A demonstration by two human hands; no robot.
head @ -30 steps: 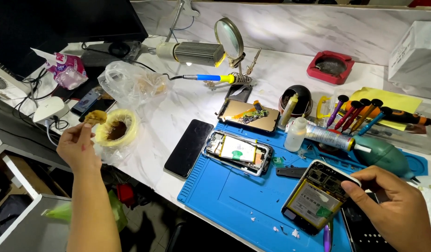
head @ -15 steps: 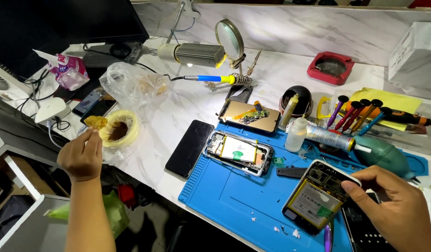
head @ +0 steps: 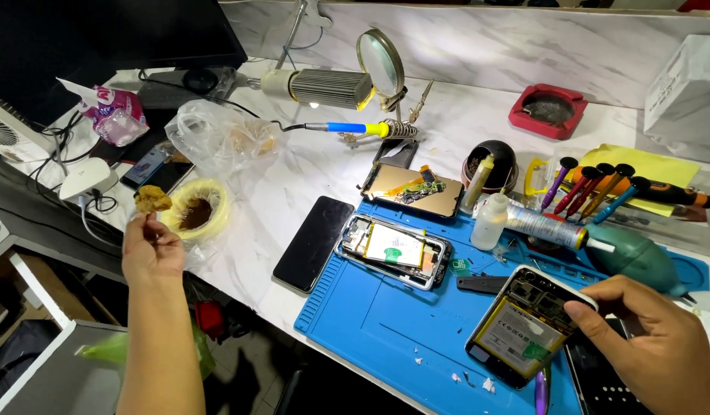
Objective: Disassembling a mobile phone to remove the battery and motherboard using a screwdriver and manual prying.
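Note:
My left hand (head: pixel 149 250) is raised at the left edge of the marble table, pinching a small golden-brown piece of fried food (head: pixel 151 200) between its fingertips. Just right of it sits a yellow-rimmed bowl of dark sauce (head: pixel 197 209) in a clear bag. My right hand (head: pixel 647 350) rests at the lower right, fingers on the corner of an opened phone (head: pixel 524 327) with its back off, battery and board exposed, lying on the blue work mat (head: pixel 386 323).
A second opened phone (head: pixel 393 250) and a black phone (head: pixel 314 242) lie mid-table. A soldering iron (head: pixel 347 127), magnifier lamp (head: pixel 382 65), screwdrivers (head: pixel 593 188), small bottle (head: pixel 489 221), green blower (head: pixel 639 257), red ashtray (head: pixel 547 111) and plastic bag (head: pixel 220 138) crowd the back.
My left hand dipped toward the sauce bowl, then lifted back with the fried piece between its fingers. My right hand stayed on the opened phone.

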